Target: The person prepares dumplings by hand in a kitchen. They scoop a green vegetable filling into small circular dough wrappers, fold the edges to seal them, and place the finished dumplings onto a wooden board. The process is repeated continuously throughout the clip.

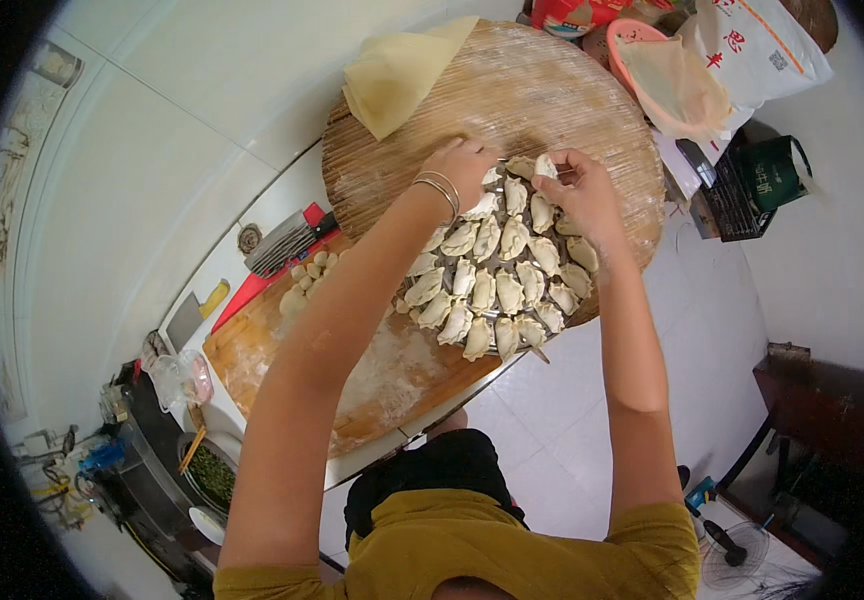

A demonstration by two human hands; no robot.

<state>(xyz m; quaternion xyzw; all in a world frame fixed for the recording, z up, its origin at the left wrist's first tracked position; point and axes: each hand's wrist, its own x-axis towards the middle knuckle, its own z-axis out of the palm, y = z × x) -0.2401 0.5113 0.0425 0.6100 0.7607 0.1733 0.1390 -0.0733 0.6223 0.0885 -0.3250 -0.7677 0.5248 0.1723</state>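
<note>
Several folded dumplings (497, 270) lie in rows on a metal tray (542, 352) that rests on a round woven mat (532, 95). My left hand (464, 168), with bangles on the wrist, reaches to the far edge of the tray, its fingers curled beside the dumplings there. My right hand (582, 190) is just to the right and pinches a dumpling (545, 166) at the tray's far end. Both forearms come up from the lower edge over the tray.
A floured wooden board (282, 365) under my left arm carries small dough pieces (304, 280) and a cleaver (282, 243). A yellow cloth (397, 75) lies on the mat's far side. A pink bowl (652, 75), a white sack (757, 45), a bowl of green filling (214, 475) and a floor fan (732, 550) stand around.
</note>
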